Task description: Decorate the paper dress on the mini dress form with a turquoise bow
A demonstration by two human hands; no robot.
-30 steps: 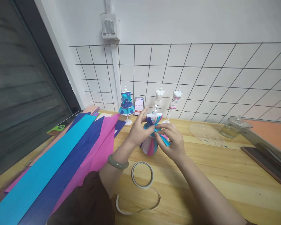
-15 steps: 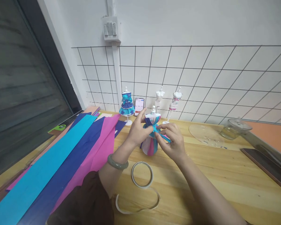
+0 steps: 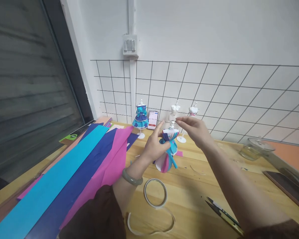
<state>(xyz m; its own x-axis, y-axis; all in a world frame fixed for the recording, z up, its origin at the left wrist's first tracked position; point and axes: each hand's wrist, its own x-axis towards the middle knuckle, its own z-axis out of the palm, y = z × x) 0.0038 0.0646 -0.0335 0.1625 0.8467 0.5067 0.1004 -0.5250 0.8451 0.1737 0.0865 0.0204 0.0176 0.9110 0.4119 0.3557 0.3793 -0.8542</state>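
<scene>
A small white dress form [image 3: 170, 132] stands in front of me in a paper dress with a striped bodice, a blue waist and a pink, white and blue skirt. My left hand [image 3: 154, 146] is wrapped round its waist from the left, thumb across the front. From the waist a blue paper strip [image 3: 173, 162] hangs down over the skirt. My right hand [image 3: 194, 128] is raised just right of the form's neck knob, fingertips pinched together. Whether they touch the knob or hold something small, I cannot make out.
Behind stand a form in a blue dress [image 3: 141, 117], a phone [image 3: 152, 120] and two white forms [image 3: 174, 109]. Long coloured paper sheets [image 3: 72, 162] lie left. Nearer are a tape roll [image 3: 155, 193], a curled strip [image 3: 151, 232] and scissors [image 3: 223, 212]. A glass teapot [image 3: 254, 151] stands right.
My right hand has left the blue strip at the waist and risen to the neck. The strip now hangs down. My left hand keeps its hold. The view has shifted, and scissors now show.
</scene>
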